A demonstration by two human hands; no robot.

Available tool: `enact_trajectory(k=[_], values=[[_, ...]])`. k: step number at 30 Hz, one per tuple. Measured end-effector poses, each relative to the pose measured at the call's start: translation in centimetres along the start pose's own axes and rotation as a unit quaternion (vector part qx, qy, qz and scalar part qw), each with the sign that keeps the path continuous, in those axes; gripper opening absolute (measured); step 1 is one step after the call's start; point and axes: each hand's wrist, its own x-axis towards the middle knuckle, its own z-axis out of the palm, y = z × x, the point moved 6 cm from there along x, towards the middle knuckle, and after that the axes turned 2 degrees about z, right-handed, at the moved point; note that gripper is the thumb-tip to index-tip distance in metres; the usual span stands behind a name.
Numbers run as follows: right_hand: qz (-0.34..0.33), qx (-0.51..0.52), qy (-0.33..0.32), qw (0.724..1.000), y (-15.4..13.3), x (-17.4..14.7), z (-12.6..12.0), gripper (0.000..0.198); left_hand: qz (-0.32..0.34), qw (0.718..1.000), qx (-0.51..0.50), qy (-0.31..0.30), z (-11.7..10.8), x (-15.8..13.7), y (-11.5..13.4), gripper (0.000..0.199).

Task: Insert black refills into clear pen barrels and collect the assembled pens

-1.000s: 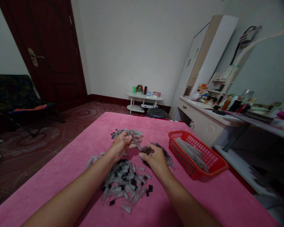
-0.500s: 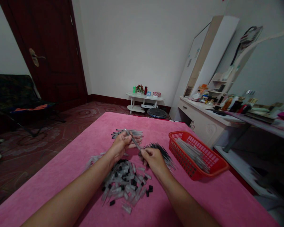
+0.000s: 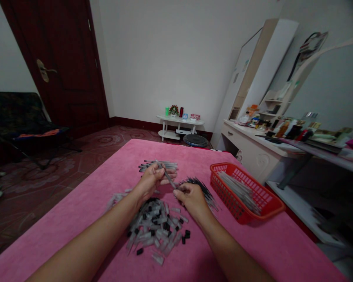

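A slim, straight, pen-like tube (image 3: 167, 177) is held slantwise between a person's two bare hands, above a worktop (image 3: 282, 250) covered in plush pink cloth. The tube is grey and partly see-through, with a paler upper end; blur hides its finer detail. It is to the left of a red plastic basket (image 3: 227, 200), at about the height of the basket's far half in the view, and well apart from it.

The left hand (image 3: 153, 178) is farther from the basket. Its grip is closed on the tube between thumb and fingers, with the other fingers loosely spread; the upper end pokes out past the thumb. The right hand (image 3: 191, 194), nearer the basket, has its fingers curled in, thumb and forefinger pinching at the tube's lower end, so the middle of the tube shows between the two grips. Whether that hand holds anything else is too blurred to tell.

Pale, thin rods (image 3: 238, 191) lie inside the basket. Just left of it, beside the right hand, is a pile of dark, slender sticks (image 3: 204, 190). Farther left of the basket and nearer the wearer is a heap of clear and black caps (image 3: 157, 227).
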Motion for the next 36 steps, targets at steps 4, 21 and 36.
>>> enact_trajectory(k=[4, 21, 36], values=[[-0.010, 0.028, 0.016, 0.999, 0.0, 0.1, -0.3, 0.018, 0.003, 1.000, 0.001, 0.009, 0.0, 0.0, 0.1, 0.029], [0.020, -0.137, -0.177, 0.974, 0.3, -0.6, -0.7, 0.012, 0.014, 0.989, 0.040, 0.144, -4.0, 0.9, 1.5, 0.015], [0.051, -0.508, -0.022, 0.859, -4.1, -0.3, -7.2, 0.019, -0.004, 0.993, 0.006, 0.121, -2.2, 0.6, 0.2, 0.013]])
